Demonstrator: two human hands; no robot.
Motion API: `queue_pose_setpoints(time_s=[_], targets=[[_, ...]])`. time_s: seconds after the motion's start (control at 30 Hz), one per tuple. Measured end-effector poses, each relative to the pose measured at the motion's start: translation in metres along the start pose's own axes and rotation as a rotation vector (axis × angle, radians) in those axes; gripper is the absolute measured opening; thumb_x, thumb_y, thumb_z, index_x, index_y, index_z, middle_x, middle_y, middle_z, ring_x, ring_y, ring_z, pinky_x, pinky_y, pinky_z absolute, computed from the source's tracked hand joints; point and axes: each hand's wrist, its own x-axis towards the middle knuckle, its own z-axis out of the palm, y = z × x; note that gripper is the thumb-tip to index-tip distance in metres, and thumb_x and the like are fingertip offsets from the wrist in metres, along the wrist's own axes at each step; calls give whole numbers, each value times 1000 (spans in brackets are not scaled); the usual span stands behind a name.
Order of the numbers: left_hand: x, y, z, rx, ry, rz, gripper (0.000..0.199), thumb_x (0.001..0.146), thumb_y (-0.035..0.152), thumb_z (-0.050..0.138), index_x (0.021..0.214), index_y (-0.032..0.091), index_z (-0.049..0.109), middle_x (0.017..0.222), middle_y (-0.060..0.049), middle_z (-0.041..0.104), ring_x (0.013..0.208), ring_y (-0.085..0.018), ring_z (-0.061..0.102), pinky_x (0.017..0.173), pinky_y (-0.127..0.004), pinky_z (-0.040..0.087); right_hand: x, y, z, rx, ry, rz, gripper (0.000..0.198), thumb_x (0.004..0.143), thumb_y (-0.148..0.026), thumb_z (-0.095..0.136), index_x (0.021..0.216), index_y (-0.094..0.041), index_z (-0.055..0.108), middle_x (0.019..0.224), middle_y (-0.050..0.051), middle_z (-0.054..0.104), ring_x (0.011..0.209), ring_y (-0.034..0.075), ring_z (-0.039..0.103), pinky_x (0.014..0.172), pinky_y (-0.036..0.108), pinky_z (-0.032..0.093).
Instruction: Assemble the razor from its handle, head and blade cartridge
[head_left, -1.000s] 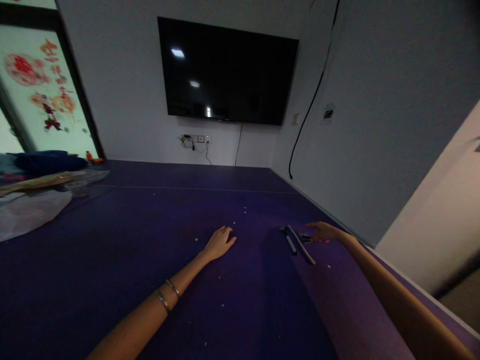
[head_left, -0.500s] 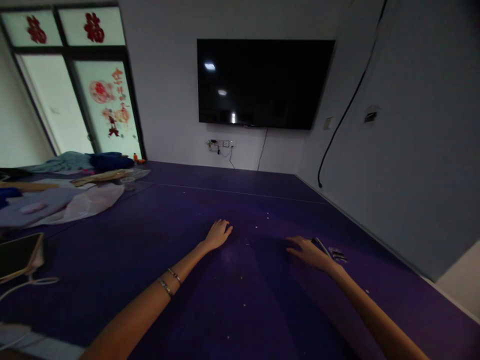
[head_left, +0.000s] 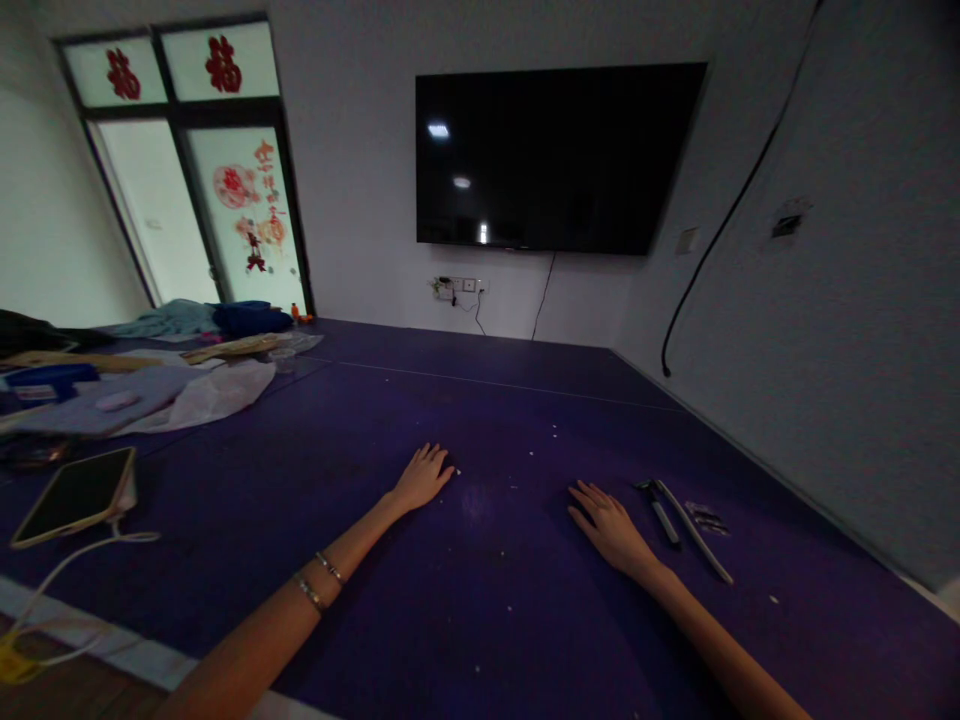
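Observation:
My left hand (head_left: 422,478) rests palm down on the purple tabletop (head_left: 420,610), its fingers stretched out and holding nothing. Two bracelets (head_left: 319,582) circle that wrist. Small white scraps lie beside its thumb. My right hand (head_left: 609,522) is also flat on the surface, fingers slightly spread, with nothing in it. Just right of it lies a slim dark-and-grey tool (head_left: 664,522), perhaps a cutter, and a long thin pale curved piece (head_left: 697,535). A small packet with dark strips (head_left: 706,518) sits beyond them, too blurred to name.
At the left, a phone (head_left: 75,497) lies with a white cable (head_left: 82,548). Behind it are a grey-purple pad (head_left: 142,395), a plastic bag (head_left: 225,395), a blue container (head_left: 49,380) and cloths (head_left: 169,320). A television (head_left: 559,160) hangs on the wall; a black cable (head_left: 705,260) dangles at right.
The head view has turned a little left. My right hand has moved left, away from the dark tool, which now shows fully. My left hand still lies on the table.

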Motion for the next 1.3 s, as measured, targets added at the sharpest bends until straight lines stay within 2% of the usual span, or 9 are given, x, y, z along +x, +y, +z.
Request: queue_pose_setpoints(time_s=[0.4, 0.77, 0.93, 1.03, 1.17, 1.3], targets=[[-3, -6, 1, -28, -42, 23, 49, 88, 40, 29, 126, 13, 45, 138, -13, 38, 132, -25, 24, 105, -41, 22, -1, 1, -3, 10, 11, -9, 53, 87, -46, 30, 128, -17, 47, 136, 10, 41, 128, 26, 33, 104, 45, 26], [-4, -4, -2, -56, -29, 14, 48, 87, 39, 31, 124, 13, 47, 137, -14, 38, 131, -25, 25, 105, -42, 23, -1, 2, -2, 41, 19, -6, 50, 87, -44, 33, 128, -20, 46, 137, 9, 41, 128, 25, 32, 104, 45, 25], [-3, -5, 0, -55, -29, 10, 47, 87, 38, 31, 124, 13, 47, 138, -13, 38, 131, -25, 26, 105, -41, 22, -1, 1, -1, 56, 26, -15, 50, 87, -44, 33, 127, -19, 47, 136, 10, 42, 128, 26, 33, 104, 46, 25], [-3, -5, 0, -29, -26, 27, 48, 88, 38, 31, 124, 12, 48, 137, -13, 39, 131, -25, 27, 106, -39, 22, -1, -1, -2, 70, 64, -27, 50, 87, -41, 34, 126, -14, 48, 132, 13, 47, 124, 26, 37, 102, 43, 29], [-1, -8, 0, 1, -22, 37, 49, 88, 38, 29, 125, 12, 47, 136, -13, 40, 130, -24, 28, 105, -39, 23, -2, 6, -18, 64, 205, 14, 45, 84, -32, 39, 122, -10, 52, 121, 14, 54, 114, 25, 47, 98, 36, 36], [2, -13, 3, 9, -12, 46, 48, 87, 39, 29, 124, 14, 48, 135, -11, 42, 130, -23, 29, 105, -39, 24, -8, 36, -54, -19, 333, 219, 41, 78, -20, 43, 114, -12, 58, 108, 14, 60, 99, 24, 56, 88, 32, 40]])
